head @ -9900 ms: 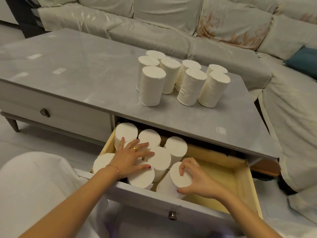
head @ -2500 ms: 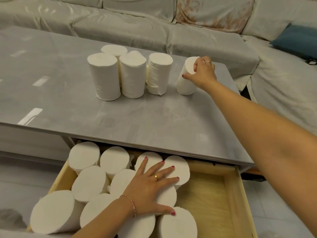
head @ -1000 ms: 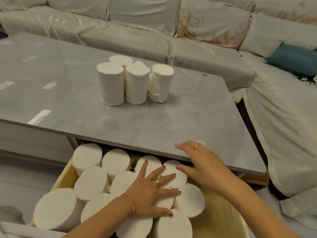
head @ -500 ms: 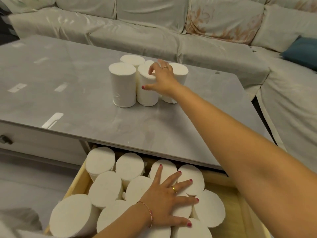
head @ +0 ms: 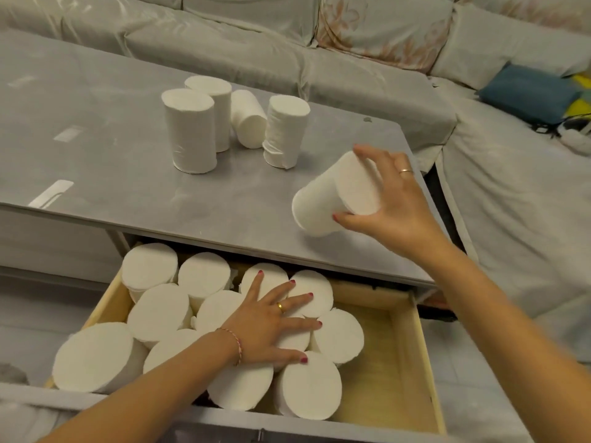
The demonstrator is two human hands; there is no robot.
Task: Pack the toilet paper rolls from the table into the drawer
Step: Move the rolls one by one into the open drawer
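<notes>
My right hand grips a white toilet paper roll by its top end, tilted in the air above the table's near right edge. Three rolls stand upright on the grey table and one roll lies tipped over between them. The open wooden drawer below holds several rolls standing on end, filling its left part. My left hand lies flat on top of those rolls with fingers spread.
The drawer's right part shows bare wood. A pale covered sofa wraps behind and to the right of the table, with a blue cushion on it. The drawer front is close to me.
My right hand has lifted one roll from the group on the table and brought it back toward the drawer. One roll in the group has tipped over. My left hand stays on the packed rolls.
</notes>
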